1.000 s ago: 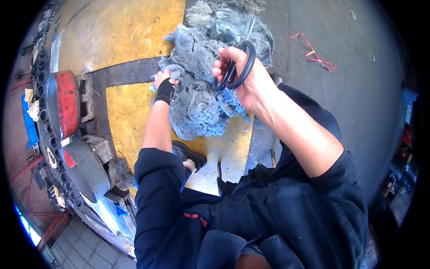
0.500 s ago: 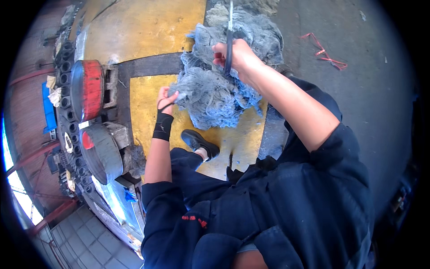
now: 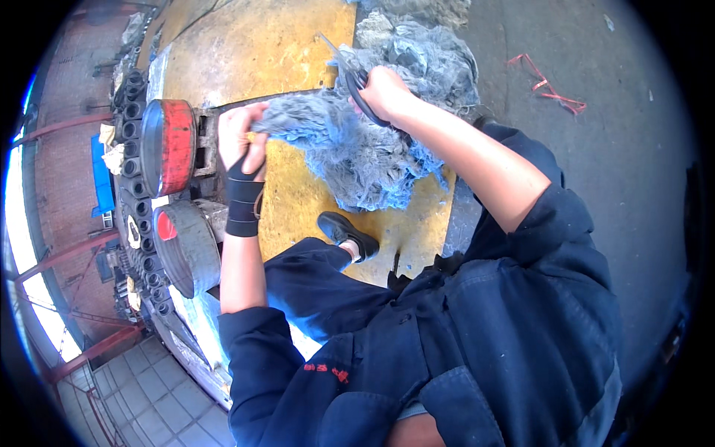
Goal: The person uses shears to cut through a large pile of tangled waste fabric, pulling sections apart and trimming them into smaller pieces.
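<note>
My left hand (image 3: 244, 138), with a black wrist wrap (image 3: 244, 203), is closed on a tuft of blue-grey fibre (image 3: 302, 123). The tuft is stretched leftward from a large tangled heap of fibre (image 3: 372, 167). My right hand (image 3: 383, 93) grips a pair of black-handled scissors (image 3: 363, 100) over the heap. Their metal blade points up and to the left, beyond the stretched tuft. I cannot make out whether the blades are apart. Some of the fingers on the handles are hidden.
Yellow sheets (image 3: 261, 56) lie beneath and beyond the heap. On the left stand two drums with red markings, an upper one (image 3: 175, 145) and a lower one (image 3: 195, 249). Red string (image 3: 547, 89) lies on the grey floor at the right. My black shoe (image 3: 346, 235) is just below the heap.
My left hand has moved left and farther away, drawing the tuft out from the heap. The scissors have swung from pointing straight ahead to pointing up and left.
</note>
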Action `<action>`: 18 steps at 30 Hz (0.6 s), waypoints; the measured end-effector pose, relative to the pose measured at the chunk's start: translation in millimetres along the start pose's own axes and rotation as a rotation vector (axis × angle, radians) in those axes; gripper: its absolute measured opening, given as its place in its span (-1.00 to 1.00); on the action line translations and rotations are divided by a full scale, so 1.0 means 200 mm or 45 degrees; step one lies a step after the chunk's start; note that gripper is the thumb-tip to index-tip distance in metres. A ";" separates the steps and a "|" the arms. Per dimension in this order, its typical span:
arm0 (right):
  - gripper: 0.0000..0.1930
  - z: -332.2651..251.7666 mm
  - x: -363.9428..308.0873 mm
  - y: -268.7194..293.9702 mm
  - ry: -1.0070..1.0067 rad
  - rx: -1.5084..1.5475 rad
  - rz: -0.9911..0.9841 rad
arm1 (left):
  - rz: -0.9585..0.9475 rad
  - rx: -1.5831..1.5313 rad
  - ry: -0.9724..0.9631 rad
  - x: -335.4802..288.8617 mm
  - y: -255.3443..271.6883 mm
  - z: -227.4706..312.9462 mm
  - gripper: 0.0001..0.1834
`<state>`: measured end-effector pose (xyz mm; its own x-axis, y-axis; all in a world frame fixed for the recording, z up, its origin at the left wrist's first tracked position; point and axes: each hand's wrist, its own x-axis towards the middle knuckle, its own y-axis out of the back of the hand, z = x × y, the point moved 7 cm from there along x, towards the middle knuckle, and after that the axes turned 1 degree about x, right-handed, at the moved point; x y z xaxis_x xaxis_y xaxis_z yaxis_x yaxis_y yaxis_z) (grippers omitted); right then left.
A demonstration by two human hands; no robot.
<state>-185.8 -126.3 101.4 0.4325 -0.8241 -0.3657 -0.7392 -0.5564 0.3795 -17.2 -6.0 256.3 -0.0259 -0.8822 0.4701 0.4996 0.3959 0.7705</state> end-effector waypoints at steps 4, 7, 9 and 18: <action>-0.66 -0.06 -0.02 0.07 0.043 0.093 0.031 | -0.439 0.102 -0.177 -0.40 -0.52 -0.20 -0.66; -0.75 -0.07 -0.03 0.15 0.107 0.112 0.181 | -1.341 0.289 -0.115 -0.97 -0.96 -0.32 -0.60; -0.75 -0.07 -0.05 0.18 0.071 0.210 0.101 | -1.358 -0.089 0.195 -1.18 -1.05 -0.44 -0.68; -0.71 -0.16 -0.12 0.13 -0.042 0.593 -0.077 | 0.298 0.056 1.578 -1.59 -0.82 -1.33 -0.65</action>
<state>-199.4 -125.2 146.7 0.4709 -0.7836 -0.4053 -0.8694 -0.4901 -0.0626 139.7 142.4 -135.0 0.8985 -0.4268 -0.1029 0.3525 0.5615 0.7486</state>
